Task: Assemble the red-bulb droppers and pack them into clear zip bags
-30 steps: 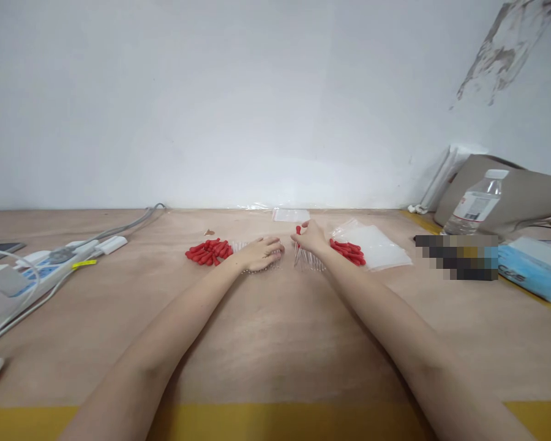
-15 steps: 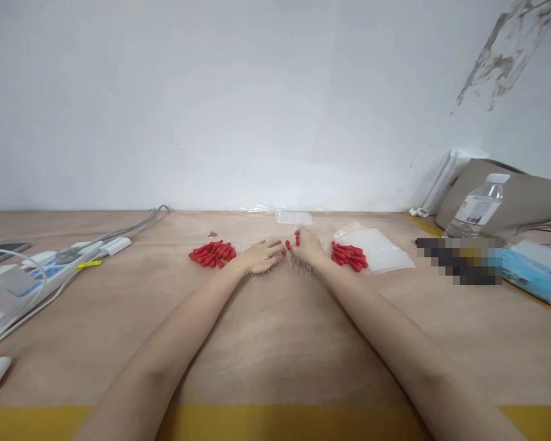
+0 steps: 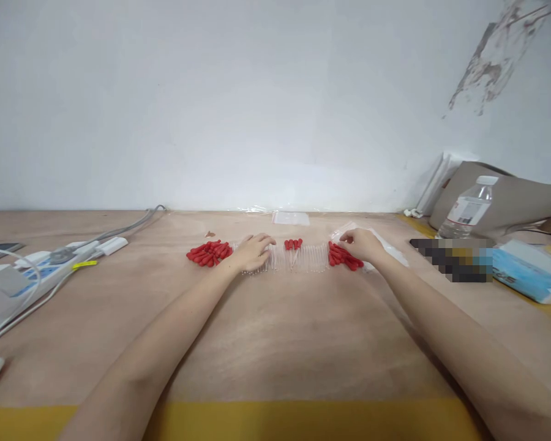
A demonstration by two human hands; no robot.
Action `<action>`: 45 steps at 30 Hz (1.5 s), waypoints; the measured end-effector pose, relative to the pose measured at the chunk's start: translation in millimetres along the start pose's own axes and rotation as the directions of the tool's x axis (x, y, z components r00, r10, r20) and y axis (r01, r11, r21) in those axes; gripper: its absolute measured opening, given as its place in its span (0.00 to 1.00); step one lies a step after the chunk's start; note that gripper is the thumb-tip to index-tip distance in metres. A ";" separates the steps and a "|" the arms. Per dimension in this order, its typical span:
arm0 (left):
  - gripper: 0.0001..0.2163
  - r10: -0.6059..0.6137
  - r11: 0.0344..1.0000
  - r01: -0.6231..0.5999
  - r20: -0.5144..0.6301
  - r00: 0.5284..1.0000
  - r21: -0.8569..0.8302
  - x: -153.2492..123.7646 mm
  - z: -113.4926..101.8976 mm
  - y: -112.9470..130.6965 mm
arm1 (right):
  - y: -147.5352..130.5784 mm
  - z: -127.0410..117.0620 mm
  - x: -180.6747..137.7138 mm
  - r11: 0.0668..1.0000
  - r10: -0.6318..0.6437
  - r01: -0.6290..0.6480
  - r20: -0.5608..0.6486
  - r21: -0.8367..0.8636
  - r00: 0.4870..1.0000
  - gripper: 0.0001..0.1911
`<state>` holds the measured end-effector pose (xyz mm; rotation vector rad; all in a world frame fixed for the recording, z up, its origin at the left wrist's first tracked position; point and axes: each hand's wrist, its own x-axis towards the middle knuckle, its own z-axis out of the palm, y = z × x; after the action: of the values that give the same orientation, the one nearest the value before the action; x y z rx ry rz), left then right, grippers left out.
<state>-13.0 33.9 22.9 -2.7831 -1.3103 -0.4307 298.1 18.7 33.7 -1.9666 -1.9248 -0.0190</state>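
A row of thin clear glass dropper tubes [image 3: 313, 258] lies across the middle of the table. Several of the tubes near the centre carry red rubber bulbs [image 3: 292, 244] on their far ends. My left hand [image 3: 256, 251] rests over the left part of the row, fingers spread and touching the tubes. At the right end, my right hand [image 3: 363, 244] is at a pile of loose red bulbs [image 3: 346, 258], its fingertips bent together on a bulb at the pile's far side; the fingers partly hide it. Another pile of loose red bulbs [image 3: 208, 253] lies left of my left hand.
A clear plastic bag [image 3: 397, 254] lies partly behind my right hand. A flat white packet [image 3: 291, 218] is by the wall. On the right stand a water bottle [image 3: 467, 208] and a blue tissue pack [image 3: 528, 269]. A power strip [image 3: 50, 272] with cables lies left.
My right hand has moved right from the centre tubes to the right pile of bulbs, uncovering the tubes and the bulbs fitted on them. My left hand stays over the tubes.
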 end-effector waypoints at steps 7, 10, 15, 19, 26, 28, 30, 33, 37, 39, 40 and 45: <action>0.08 -0.305 0.951 0.310 -0.210 0.929 -0.011 -6.2 -2.6 9.7 | -3.1 5.5 -8.9 1.000 0.006 -0.007 0.094 0.012 0.996 0.12; 0.07 -0.307 0.950 0.310 -0.210 0.928 -0.019 2.0 2.7 22.2 | -7.5 5.6 -11.0 0.996 0.086 -0.086 0.073 -0.008 0.994 0.11; 0.11 -0.361 0.929 0.368 -0.142 0.922 0.027 23.0 12.9 49.0 | -12.4 4.5 -12.7 0.994 0.071 -0.066 0.064 -0.089 0.995 0.11; 0.18 -0.472 0.873 0.478 -0.080 0.878 0.097 38.1 17.3 59.3 | -15.9 6.2 -13.4 0.991 0.056 -0.050 0.049 -0.128 0.997 0.11; 0.23 -0.533 0.828 0.535 -0.061 0.844 0.165 62.8 28.6 50.2 | -14.6 9.4 -11.0 0.989 0.147 -0.145 0.059 -0.036 0.987 0.11; 0.23 -0.523 0.833 0.526 -0.065 0.850 0.169 68.9 32.6 47.2 | -13.3 8.4 -10.0 0.986 0.167 -0.166 0.058 -0.008 0.984 0.11; 0.23 -0.527 0.833 0.528 -0.051 0.848 0.163 73.1 34.5 46.7 | -12.5 6.8 -9.4 0.984 0.174 -0.176 0.054 0.021 0.983 0.11; 0.23 -0.568 0.811 0.563 -0.016 0.823 0.162 75.1 31.4 50.3 | -13.5 4.5 -9.3 0.982 0.176 -0.177 0.030 0.061 0.984 0.13; 0.24 -0.658 0.751 0.649 0.073 0.749 0.121 71.5 15.9 58.0 | -18.8 3.9 -10.9 0.981 0.160 -0.157 -0.018 0.113 0.987 0.13; 0.23 -0.658 0.753 0.654 0.101 0.746 0.079 66.7 3.6 60.6 | -23.1 5.7 -12.6 0.977 0.129 -0.116 -0.069 0.178 0.989 0.13; 0.21 -0.641 0.767 0.639 0.105 0.760 0.056 62.9 -3.3 61.4 | -25.7 7.0 -13.9 0.973 0.104 -0.080 -0.104 0.218 0.989 0.14; 0.13 -0.473 0.875 0.480 0.094 0.876 -0.065 19.7 -30.2 59.8 | -47.2 16.9 -30.6 0.924 -0.123 0.207 -0.263 0.323 0.957 0.12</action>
<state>37.4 5.7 62.2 -2.5318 -2.0525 -0.4054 246.4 -6.7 22.1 -1.4956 -1.7897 0.0358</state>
